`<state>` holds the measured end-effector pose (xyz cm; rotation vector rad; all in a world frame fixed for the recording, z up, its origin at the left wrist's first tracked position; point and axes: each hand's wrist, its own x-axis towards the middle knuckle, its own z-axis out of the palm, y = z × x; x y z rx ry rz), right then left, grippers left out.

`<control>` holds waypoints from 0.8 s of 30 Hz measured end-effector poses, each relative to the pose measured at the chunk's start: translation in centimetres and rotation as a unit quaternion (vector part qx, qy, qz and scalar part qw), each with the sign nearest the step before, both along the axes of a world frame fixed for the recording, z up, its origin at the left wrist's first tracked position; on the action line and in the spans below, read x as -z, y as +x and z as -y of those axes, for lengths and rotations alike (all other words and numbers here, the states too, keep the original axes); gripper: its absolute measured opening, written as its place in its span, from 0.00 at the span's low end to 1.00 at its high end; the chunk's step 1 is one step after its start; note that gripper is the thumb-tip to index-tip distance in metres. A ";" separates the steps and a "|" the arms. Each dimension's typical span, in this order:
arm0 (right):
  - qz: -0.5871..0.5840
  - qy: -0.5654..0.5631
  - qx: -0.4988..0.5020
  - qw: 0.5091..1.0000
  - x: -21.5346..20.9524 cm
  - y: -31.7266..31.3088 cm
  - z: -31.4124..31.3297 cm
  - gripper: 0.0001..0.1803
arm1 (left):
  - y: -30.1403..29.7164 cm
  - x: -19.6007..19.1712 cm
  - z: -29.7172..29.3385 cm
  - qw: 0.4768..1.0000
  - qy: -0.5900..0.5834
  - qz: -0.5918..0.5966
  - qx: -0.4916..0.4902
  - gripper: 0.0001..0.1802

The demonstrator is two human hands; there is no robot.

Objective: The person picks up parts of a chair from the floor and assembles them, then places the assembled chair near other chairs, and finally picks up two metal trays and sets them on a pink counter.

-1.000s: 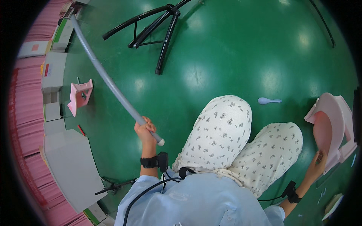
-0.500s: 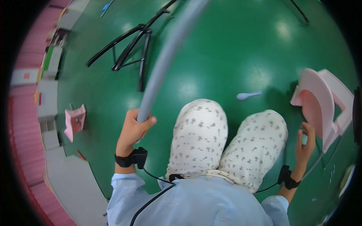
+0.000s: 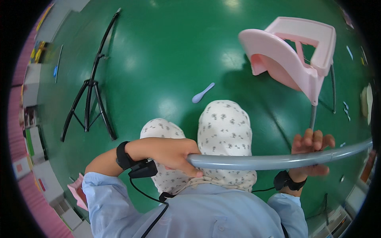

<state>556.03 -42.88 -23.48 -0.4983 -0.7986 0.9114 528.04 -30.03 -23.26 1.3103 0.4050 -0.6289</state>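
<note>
A long grey tube (image 3: 254,162) lies crosswise in front of my body, over my knees. My left hand (image 3: 176,154) is closed around its left end, with the thumb below. My right hand (image 3: 311,144) is under the tube farther right, its fingers spread on the far side and its thumb on the near side. The tube passes over that palm, and the fingers do not wrap around it. Just beyond my right hand stands a pink plastic chair seat with a tray (image 3: 303,37), carried on grey legs (image 3: 313,118).
A light-blue spoon (image 3: 203,93) lies on the green floor (image 3: 170,51) ahead of my knees. A black tripod stand (image 3: 90,83) lies to the left. A pink piece (image 3: 77,192) is at lower left, near white boxes (image 3: 45,178). Small items lie at the far right.
The tube has swung from pointing ahead to lying crosswise. My left hand moved right and nearer, still gripping it. My right hand has come under the tube. My view has turned right.
</note>
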 end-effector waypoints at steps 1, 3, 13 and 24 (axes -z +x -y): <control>-0.064 0.011 -0.071 0.995 0.0 1.6 0.3 0.21 | 1.2 0.4 0.0 0.999 0.024 0.039 -0.006 0.18; -0.121 0.021 -0.126 0.984 -0.3 4.5 1.6 0.10 | 4.0 0.4 -1.3 0.985 0.125 0.109 0.046 0.16; -0.138 0.014 0.077 0.987 -4.7 16.7 12.3 0.11 | 13.3 4.0 -11.8 0.685 0.635 0.271 -0.231 0.39; 0.073 -0.330 0.229 0.913 -0.4 15.9 12.7 0.18 | 18.1 9.5 -19.5 0.661 0.651 0.219 -0.302 0.42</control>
